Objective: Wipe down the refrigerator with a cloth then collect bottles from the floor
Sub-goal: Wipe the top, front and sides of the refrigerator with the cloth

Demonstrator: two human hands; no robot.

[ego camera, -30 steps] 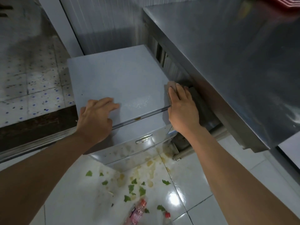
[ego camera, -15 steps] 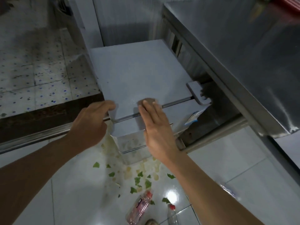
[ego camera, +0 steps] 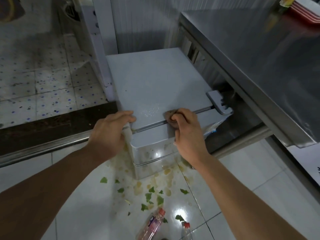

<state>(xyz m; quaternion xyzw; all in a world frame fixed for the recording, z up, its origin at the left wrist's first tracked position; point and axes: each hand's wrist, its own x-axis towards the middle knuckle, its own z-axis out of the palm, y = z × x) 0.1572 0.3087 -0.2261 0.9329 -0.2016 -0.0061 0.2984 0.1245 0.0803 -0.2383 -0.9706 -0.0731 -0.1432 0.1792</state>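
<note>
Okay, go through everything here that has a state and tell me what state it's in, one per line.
refrigerator: door shut, front stained
cloth: bunched, on the refrigerator's top front edge
right hand: grips the cloth
left hand: rests on the refrigerator's front left corner
pink-label bottle: lying on floor, capped
second bottle: on floor, capped

Two bare forearms run from the lower corners toward frame centre, sleeveless; left hand (ego camera: pixel 110 130) and right hand (ego camera: pixel 188 134) wear no gloves, rings or watch.
</note>
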